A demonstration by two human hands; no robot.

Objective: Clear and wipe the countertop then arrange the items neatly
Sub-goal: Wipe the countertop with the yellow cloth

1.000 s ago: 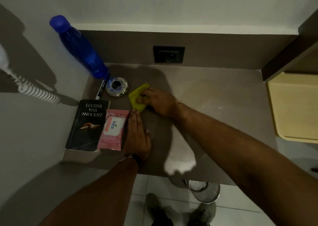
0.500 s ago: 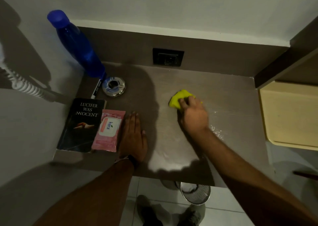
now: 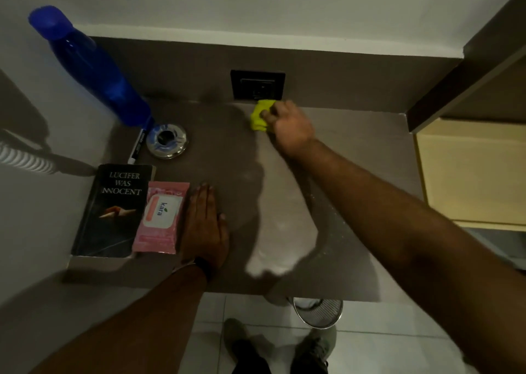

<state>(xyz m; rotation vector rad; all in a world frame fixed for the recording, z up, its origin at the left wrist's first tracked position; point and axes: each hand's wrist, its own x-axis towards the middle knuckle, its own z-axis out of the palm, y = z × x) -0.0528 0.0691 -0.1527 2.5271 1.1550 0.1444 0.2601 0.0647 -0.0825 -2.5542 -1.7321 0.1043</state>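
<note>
Right hand [image 3: 289,127] gripping yellow cloth [image 3: 259,115] upper centre by socket [image 3: 257,84], probably mid-wipe; left hand [image 3: 205,225] open, flat on surface [image 3: 355,151].

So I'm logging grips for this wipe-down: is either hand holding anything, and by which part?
The right hand grips the yellow cloth by its right side, bunched under the fingers. The left hand lies flat on the countertop, holding nothing.

A private room in a home or lodging, dimly lit — a narrow brown laminate countertop [image 3: 355,157] fitted between plain white walls, with a black wall socket [image 3: 257,84] at its back. A dark paperback book [image 3: 112,211], a pink wet-wipes pack [image 3: 160,217] (branded "kara") and a tall blue plastic bottle [image 3: 91,66] sit on it — personal things; a steel mesh bin [image 3: 318,312] stands on the tiled floor.
</note>
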